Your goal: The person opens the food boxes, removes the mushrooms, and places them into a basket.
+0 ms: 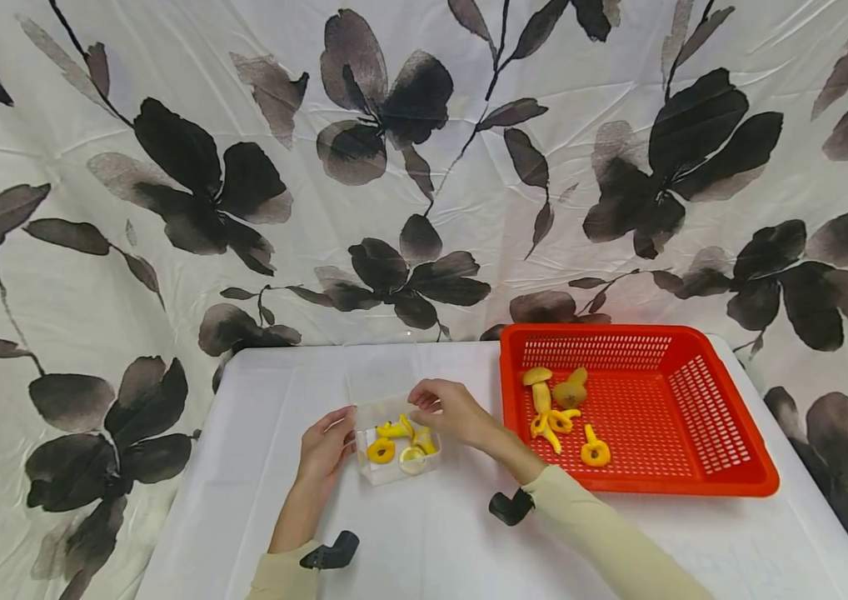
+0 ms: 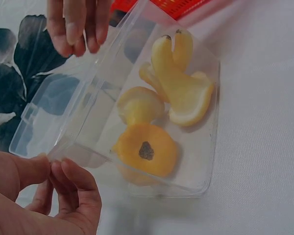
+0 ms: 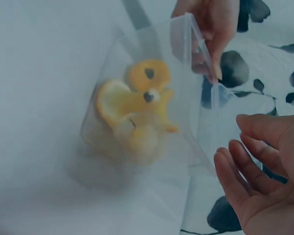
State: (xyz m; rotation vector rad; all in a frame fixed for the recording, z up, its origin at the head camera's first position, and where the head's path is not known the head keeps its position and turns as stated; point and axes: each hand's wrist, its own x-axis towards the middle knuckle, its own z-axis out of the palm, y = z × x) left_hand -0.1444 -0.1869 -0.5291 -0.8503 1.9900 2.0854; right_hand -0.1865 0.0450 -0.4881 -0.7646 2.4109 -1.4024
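Observation:
A clear plastic box stands on the white-covered table with its hinged lid raised at the back. Inside it lie several yellow mushroom-like pieces, among them a round one with a dark spot and a forked one. My left hand pinches the box's rim near a corner between thumb and fingers, as the left wrist view shows. Over the box's right side hovers my right hand, its fingers loosely bent with nothing between them in the right wrist view.
To the right stands a red perforated basket. Several more pieces lie in its left part, including a tall yellow mushroom, a brownish one and a ring-shaped one. Behind the table hangs a floral cloth.

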